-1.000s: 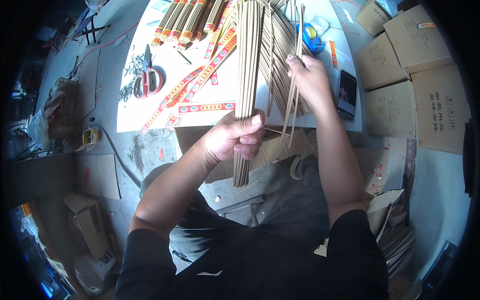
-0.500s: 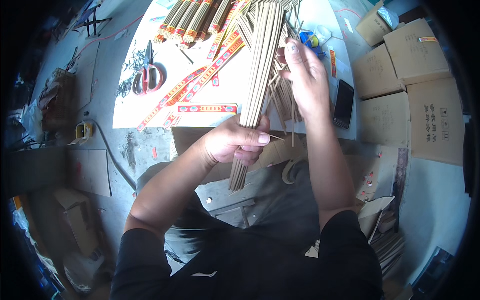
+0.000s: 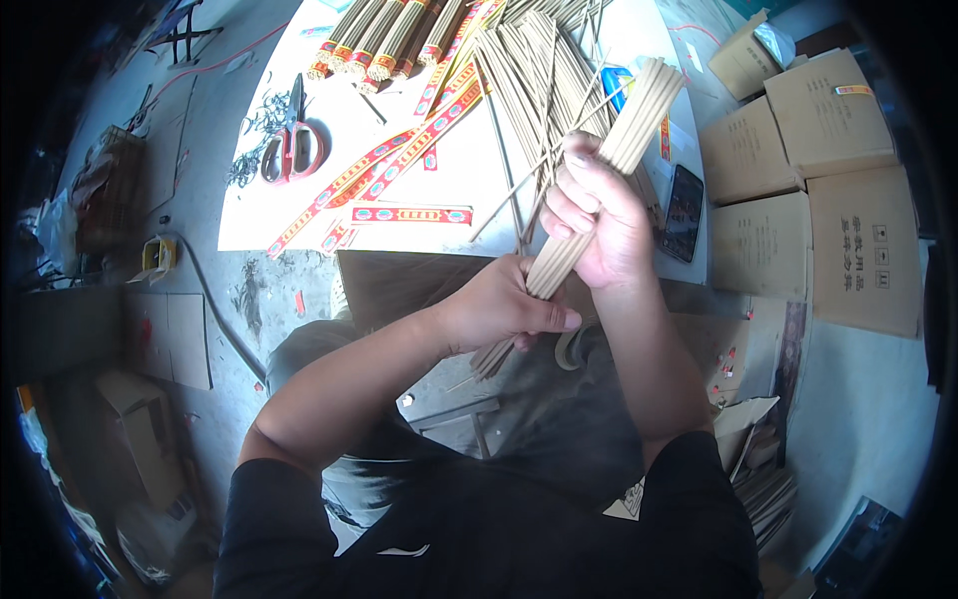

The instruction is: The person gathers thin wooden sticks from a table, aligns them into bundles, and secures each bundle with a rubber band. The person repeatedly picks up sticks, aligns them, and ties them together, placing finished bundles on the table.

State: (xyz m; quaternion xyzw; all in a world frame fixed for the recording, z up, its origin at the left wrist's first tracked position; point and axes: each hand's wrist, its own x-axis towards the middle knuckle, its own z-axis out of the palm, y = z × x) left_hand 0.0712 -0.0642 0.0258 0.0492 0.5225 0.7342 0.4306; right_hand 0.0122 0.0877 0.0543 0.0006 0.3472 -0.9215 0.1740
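A bundle of thin brown incense sticks (image 3: pixel 642 112) slants up to the right above the table's near edge. Around its lower part, my left hand (image 3: pixel 504 307) is closed, with the thumb across the sticks and their ends poking out below. Higher up, the fingers of my right hand (image 3: pixel 604 215) wrap round the same bundle. Behind the hands, a loose pile of incense sticks (image 3: pixel 534 85) lies on the white table (image 3: pixel 289 225), some crossing at odd angles. Red and yellow paper strips (image 3: pixel 404 160) lie left of the pile, one short strip (image 3: pixel 412 215) near the front edge.
Red-handled scissors (image 3: pixel 292 150) lie at the table's left. Several wrapped incense bundles (image 3: pixel 399 40) sit at the back. A dark phone (image 3: pixel 684 215) rests by the right edge, near a blue tape dispenser (image 3: pixel 617 85). Cardboard boxes (image 3: pixel 833 110) are stacked to the right.
My right hand has gone from loosely open beside the bundle to gripping it. The bundle's top has tilted to the right, and my left hand has moved slightly right and lower.
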